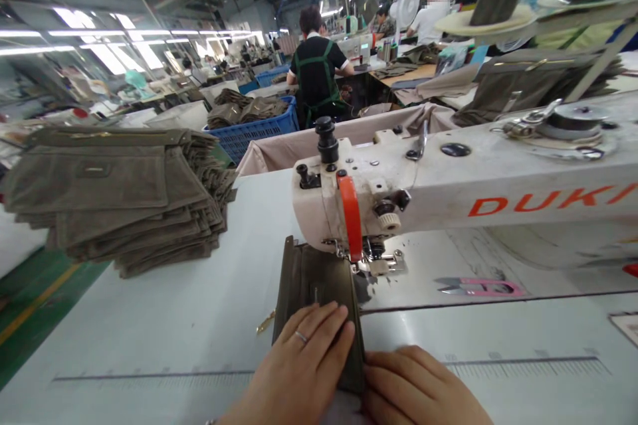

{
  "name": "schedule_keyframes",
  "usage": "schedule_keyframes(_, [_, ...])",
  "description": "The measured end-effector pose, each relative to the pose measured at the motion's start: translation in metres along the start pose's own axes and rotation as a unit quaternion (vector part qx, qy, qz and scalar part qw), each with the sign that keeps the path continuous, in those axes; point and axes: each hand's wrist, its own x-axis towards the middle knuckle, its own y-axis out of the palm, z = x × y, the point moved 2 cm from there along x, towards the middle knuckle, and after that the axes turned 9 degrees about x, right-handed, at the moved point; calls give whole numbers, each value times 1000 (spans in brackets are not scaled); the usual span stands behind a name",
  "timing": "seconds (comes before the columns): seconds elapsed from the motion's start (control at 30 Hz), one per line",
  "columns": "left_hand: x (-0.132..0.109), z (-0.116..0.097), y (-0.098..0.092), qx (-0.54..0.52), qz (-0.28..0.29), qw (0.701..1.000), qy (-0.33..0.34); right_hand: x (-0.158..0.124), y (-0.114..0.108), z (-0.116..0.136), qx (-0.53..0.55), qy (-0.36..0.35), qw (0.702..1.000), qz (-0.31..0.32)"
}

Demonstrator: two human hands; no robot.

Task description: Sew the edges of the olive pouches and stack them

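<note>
A dark olive fabric pouch piece (319, 272) lies on the sewing table, its far right edge at the presser foot (377, 268) of the sewing machine (448, 179). A gold zipper pull (266, 323) sticks out past its left side. My left hand (312, 352), with a ring on one finger, rests flat on top of the piece with the fingers stretched forward. At the near right edge, my right hand (413, 382) has its fingers pressed together against the fabric, apparently pinching it; the thumb is hidden.
A tall stack of olive fabric pieces (114, 192) stands on the left of the table. Pink-handled thread snips (481, 287) lie on the right. Behind are a blue crate (259, 133) of similar pieces and a co-worker (316, 66) seen from behind.
</note>
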Motion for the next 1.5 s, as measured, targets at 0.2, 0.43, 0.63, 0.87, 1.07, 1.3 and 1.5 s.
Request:
schedule_keyframes(0.2, [-5,-24,-10,-134,-123,979,-93,-6,-8,5,11,-4,1000,5])
schedule_keyframes(0.43, [-6,-27,-1,-213,-100,969,-71,-5,-6,7,37,28,999,5])
schedule_keyframes(0.63, [3,-16,-15,-287,-117,942,-129,-3,-10,7,43,29,999,15])
schedule_keyframes(0.87, [5,-18,-4,-307,-23,948,-82,-2,-10,8,54,45,997,23])
schedule_keyframes(1.07, [-1,-16,0,-366,-41,925,-97,-4,-12,9,69,58,995,37])
schedule_keyframes(1.3, [-4,-16,2,-378,-41,919,-103,-6,-18,9,99,78,991,38])
schedule_keyframes(1.5, [-3,-16,1,-339,-40,937,-77,-4,-15,5,76,71,994,20])
